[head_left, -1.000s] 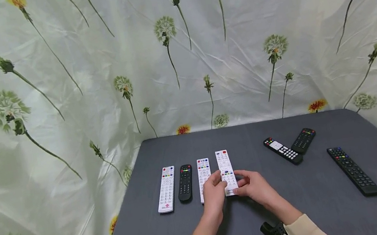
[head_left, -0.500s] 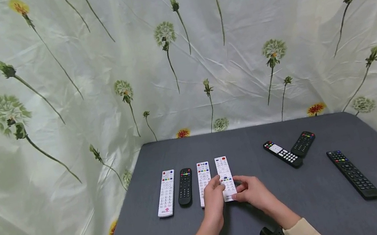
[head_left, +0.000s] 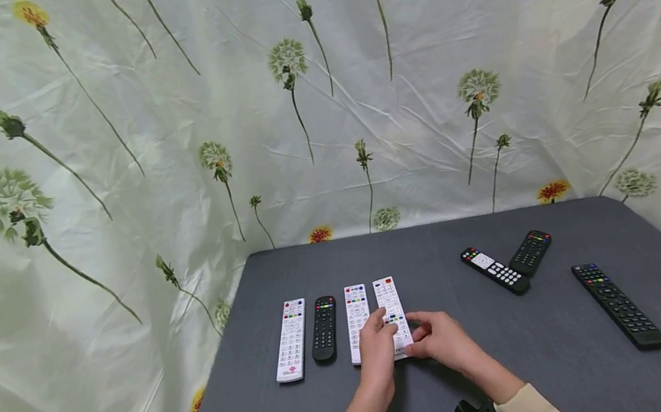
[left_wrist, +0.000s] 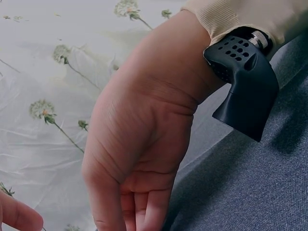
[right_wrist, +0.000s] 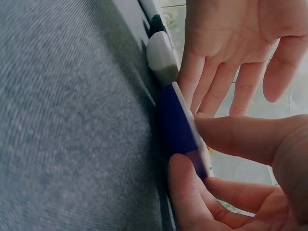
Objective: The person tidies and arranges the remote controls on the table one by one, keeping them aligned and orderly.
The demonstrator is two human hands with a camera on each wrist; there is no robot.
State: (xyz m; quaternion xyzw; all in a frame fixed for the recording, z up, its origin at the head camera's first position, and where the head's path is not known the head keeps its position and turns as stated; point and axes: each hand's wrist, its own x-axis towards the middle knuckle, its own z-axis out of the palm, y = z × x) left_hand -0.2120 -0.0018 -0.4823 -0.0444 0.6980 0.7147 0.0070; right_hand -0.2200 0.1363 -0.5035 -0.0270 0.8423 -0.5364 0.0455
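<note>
A slim white remote control [head_left: 388, 296] lies at the middle of the table, its near end pinched by my right hand [head_left: 441, 339]. In the right wrist view, the thumb is on its button face and a fingertip is at the blue end of the remote control [right_wrist: 175, 120]. My left hand [head_left: 376, 345] reaches down along its left side, fingers extended and thumb apart, overlapping the near part of a second white remote control [head_left: 357, 307]. The left wrist view shows the left hand [left_wrist: 134, 125] from the wrist, its fingertips cut off by the frame.
Further left lie a black remote control [head_left: 324, 329] and another white one, the white remote control [head_left: 291, 340]. At the right are two black remotes touching, the button-studded remote [head_left: 495, 271] and shorter remote [head_left: 531, 252], and a long black remote [head_left: 620, 305]. A flowered curtain [head_left: 171, 116] hangs behind the grey table [head_left: 429, 248].
The pinched white remote control has shifted left, closer to the neighbouring white one, and its far end has swung left. Both hands went along slightly; the other remotes stayed put.
</note>
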